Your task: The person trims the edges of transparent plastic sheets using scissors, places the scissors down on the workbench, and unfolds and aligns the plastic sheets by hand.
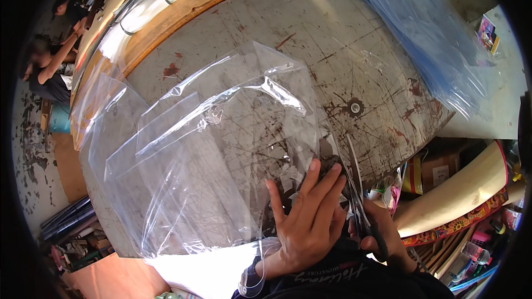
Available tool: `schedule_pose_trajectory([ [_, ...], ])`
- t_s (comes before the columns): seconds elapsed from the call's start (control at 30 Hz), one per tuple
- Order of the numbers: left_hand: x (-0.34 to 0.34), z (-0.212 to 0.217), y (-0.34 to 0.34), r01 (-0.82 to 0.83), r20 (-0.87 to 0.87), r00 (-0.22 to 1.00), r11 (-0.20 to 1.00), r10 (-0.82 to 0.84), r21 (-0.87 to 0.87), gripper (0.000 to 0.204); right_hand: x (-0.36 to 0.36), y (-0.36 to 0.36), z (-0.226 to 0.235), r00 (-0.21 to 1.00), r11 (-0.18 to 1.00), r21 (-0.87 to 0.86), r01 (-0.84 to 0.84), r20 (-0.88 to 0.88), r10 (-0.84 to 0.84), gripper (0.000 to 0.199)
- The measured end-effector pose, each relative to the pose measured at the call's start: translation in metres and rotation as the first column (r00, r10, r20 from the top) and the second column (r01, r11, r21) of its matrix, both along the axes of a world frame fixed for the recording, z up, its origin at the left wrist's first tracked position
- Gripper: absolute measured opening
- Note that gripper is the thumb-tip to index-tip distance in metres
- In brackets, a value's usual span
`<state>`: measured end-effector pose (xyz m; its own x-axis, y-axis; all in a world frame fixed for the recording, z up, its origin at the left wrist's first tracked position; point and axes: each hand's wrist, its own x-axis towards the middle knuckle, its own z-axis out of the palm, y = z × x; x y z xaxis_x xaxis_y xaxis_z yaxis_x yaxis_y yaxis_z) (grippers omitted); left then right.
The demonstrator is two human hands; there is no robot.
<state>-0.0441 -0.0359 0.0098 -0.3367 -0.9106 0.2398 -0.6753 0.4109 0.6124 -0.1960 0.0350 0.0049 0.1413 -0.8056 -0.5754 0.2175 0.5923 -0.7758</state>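
My left hand [307, 213] lies flat with its fingers spread, palm down, at the near edge of the worktable. Beneath its fingers are clear plastic film and a dark patch or piece whose kind I cannot make out. Beside it, on the right, my right hand [383, 231] is closed round the dark handles of a pair of scissors [359, 210]. The blades point away from me along the right edge of the film, partly hidden by my left fingers. Large, overlapping clear plastic sheets [183, 171] spread across the table to the left, creased and shiny.
The scratched grey worktable [377, 72] has a round metal fitting [355, 107]. A stack of bluish plastic sheets [410, 27] lies at the far right; a tied white bundle [158, 3] is at far left. Right of the table stands a cream roll [454, 194]. Other people [52, 61] are at far left.
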Motion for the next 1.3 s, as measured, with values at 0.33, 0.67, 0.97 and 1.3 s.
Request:
schedule_pose_trajectory([
  [0.33, 0.002, 0.001, 0.003, -0.010, 0.026, 1.000, 0.999, 0.011, -0.033, 0.027, -0.010, 0.008, 0.008, 0.998, 0.998, 0.055, 0.009, 0.058, -0.012, 0.077],
  [0.67, 0.001, 0.004, -0.001, 0.009, 0.028, 1.000, 1.000, -0.009, -0.017, 0.010, -0.015, 0.021, 0.001, 0.997, 0.997, -0.018, -0.069, -0.024, 0.068, 0.072],
  [0.97, 0.000, 0.001, 0.001, -0.012, -0.018, 1.000, 1.000, 0.012, -0.012, 0.012, -0.010, 0.025, -0.010, 0.975, 0.978, -0.160, -0.134, -0.198, 0.101, 0.065],
  [1.3, -0.001, 0.000, 0.001, -0.029, -0.019, 0.999, 0.998, 0.028, -0.054, 0.008, -0.001, 0.021, -0.002, 0.772, 0.935, -0.228, -0.270, -0.632, 0.069, 0.070],
])
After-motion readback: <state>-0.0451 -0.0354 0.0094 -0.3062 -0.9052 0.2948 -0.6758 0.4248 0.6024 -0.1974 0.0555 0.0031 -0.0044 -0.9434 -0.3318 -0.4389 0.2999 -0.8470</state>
